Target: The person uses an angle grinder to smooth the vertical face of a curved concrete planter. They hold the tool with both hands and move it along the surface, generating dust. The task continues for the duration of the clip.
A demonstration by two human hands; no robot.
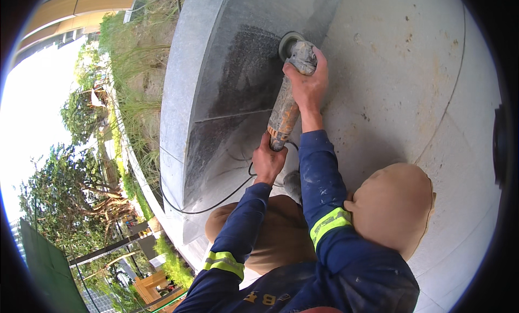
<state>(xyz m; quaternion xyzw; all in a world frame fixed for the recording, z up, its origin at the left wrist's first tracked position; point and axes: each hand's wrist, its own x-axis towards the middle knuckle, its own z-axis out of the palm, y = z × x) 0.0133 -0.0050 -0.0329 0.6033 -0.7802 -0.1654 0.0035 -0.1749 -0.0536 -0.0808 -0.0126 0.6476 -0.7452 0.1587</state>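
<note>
A dusty orange and grey angle grinder point(283, 108) lies lengthwise between my hands. My right hand point(310, 86) is wrapped round its head end, close behind the round disc point(290, 45). Lower down, my left hand point(268, 160) is closed round the rear end of the body, where the cable comes out. The disc rests at or very near the grey stone face point(227, 132), beside a dark patch point(244, 70) on it; whether it touches, I cannot tell. Both arms wear dark blue sleeves with yellow reflective bands.
A black cable point(203, 211) loops from the grinder across the stone edge at the left. Grey paving point(400, 91) with a dark joint line spreads to the right. My bent knees in brown trousers point(397, 205) are close below. Tall grasses point(141, 86) grow beyond the stone ledge.
</note>
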